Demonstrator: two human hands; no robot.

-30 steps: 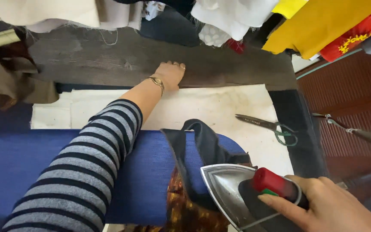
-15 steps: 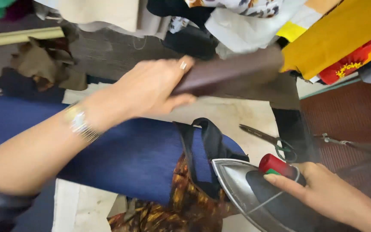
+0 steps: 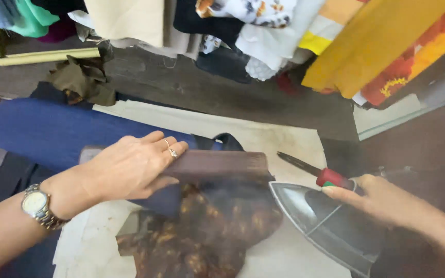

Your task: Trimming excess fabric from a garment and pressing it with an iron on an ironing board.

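My left hand [image 3: 132, 167] presses a dark brown wooden block [image 3: 217, 163] down across blue cloth [image 3: 52, 131] and a brown patterned fabric [image 3: 207, 226]. A watch sits on that wrist. My right hand [image 3: 387, 203] grips the handle of a black iron [image 3: 325, 224], which is tipped up so its shiny soleplate faces left, just right of the block. A red knob [image 3: 330, 178] sticks up from the iron near my fingers.
Scissors [image 3: 297, 162] lie on the pale ironing sheet [image 3: 263, 134] behind the iron. Piles of folded and hanging fabrics [image 3: 284, 36] crowd the far side. An olive rag [image 3: 81, 77] and a pale roll [image 3: 47, 56] lie at the far left.
My left hand came back from the far table edge carrying the wooden block and set it on the cloth. The iron was lifted and tilted to the right.
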